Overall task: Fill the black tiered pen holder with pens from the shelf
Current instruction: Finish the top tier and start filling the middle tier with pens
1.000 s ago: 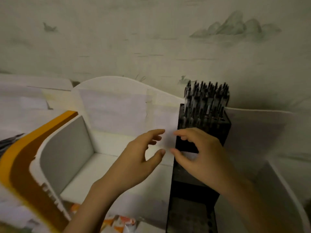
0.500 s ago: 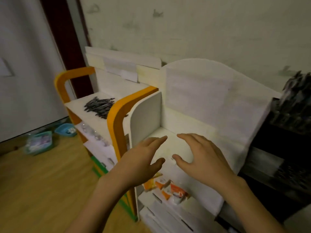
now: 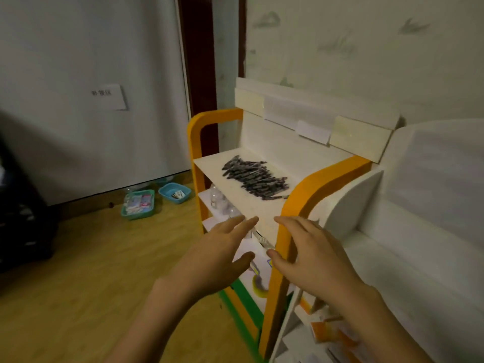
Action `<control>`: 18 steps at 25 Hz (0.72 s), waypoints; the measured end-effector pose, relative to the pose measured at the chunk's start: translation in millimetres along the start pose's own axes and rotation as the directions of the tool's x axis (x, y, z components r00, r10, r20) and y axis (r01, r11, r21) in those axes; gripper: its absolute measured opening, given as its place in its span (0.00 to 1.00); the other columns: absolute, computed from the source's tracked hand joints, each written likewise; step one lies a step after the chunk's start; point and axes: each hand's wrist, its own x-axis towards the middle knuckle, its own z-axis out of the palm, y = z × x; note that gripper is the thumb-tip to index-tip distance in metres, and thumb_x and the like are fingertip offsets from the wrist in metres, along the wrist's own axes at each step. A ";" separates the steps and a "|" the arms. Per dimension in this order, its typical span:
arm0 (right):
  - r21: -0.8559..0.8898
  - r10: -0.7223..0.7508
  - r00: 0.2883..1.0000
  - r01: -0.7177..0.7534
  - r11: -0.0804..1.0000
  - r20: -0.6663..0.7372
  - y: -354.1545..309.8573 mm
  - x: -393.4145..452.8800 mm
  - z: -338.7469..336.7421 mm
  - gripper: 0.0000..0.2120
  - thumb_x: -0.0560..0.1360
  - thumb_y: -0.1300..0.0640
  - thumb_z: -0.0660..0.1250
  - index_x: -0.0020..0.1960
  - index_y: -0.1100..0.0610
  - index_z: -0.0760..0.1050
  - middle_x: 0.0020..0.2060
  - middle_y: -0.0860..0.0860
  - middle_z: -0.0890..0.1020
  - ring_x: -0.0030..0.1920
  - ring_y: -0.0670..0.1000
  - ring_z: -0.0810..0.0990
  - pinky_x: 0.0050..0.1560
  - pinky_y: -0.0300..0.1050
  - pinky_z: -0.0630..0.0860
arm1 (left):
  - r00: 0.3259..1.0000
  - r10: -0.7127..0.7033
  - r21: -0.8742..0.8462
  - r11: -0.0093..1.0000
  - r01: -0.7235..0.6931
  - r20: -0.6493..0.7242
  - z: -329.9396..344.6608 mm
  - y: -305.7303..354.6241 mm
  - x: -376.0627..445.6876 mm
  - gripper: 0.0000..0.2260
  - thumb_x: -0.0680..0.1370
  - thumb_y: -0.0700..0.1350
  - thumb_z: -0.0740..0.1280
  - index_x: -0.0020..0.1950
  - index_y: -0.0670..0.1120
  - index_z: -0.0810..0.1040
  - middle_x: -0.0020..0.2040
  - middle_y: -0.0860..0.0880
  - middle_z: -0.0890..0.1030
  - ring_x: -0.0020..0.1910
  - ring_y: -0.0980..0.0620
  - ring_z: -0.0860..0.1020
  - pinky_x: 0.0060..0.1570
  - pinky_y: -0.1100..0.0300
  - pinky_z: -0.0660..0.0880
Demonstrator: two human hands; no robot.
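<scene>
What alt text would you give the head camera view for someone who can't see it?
Two empty, open hands, left hand and right hand, reach toward a pile of dark pens on the top shelf of an orange-framed shelf unit; two teal baskets sit on the wooden floor.

Counts, by kind

One heap of dark pens, too many to number, at 12 o'clock; two hands at 6; two baskets at 9 o'clock; two shelves.

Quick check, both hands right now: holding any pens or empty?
Left hand: open, fingers straight, holding nothing.
Right hand: open, fingers relaxed, holding nothing.
The pens lie untouched on the shelf.
</scene>
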 end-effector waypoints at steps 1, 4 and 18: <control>-0.013 -0.005 1.000 0.005 1.000 -0.003 -12.6 16.9 11.8 0.30 0.74 0.34 0.61 0.72 0.42 0.62 0.67 0.41 0.70 0.64 0.45 0.70 0.59 0.41 0.71 | 1.000 -0.002 -0.008 1.000 0.002 -0.003 -7.8 -22.6 3.1 0.31 0.79 0.57 0.62 0.76 0.66 0.47 0.78 0.57 0.56 0.74 0.52 0.63 0.67 0.56 0.68; -0.034 0.002 1.000 -0.002 0.999 0.008 -41.9 59.6 39.9 0.30 0.74 0.34 0.61 0.73 0.43 0.61 0.68 0.40 0.70 0.65 0.44 0.70 0.60 0.39 0.71 | 1.000 -0.006 -0.023 1.000 0.005 -0.004 -30.2 -76.4 14.2 0.31 0.79 0.57 0.63 0.76 0.66 0.48 0.78 0.58 0.55 0.74 0.52 0.61 0.67 0.55 0.69; -0.068 0.262 0.956 -0.272 0.960 -0.131 4.0 245.5 124.7 0.31 0.71 0.33 0.60 0.71 0.44 0.66 0.64 0.43 0.74 0.63 0.47 0.73 0.61 0.46 0.73 | 0.987 0.161 -0.076 0.984 -0.159 0.020 -41.9 -222.7 214.4 0.28 0.79 0.57 0.62 0.77 0.62 0.54 0.76 0.58 0.61 0.69 0.56 0.67 0.61 0.66 0.66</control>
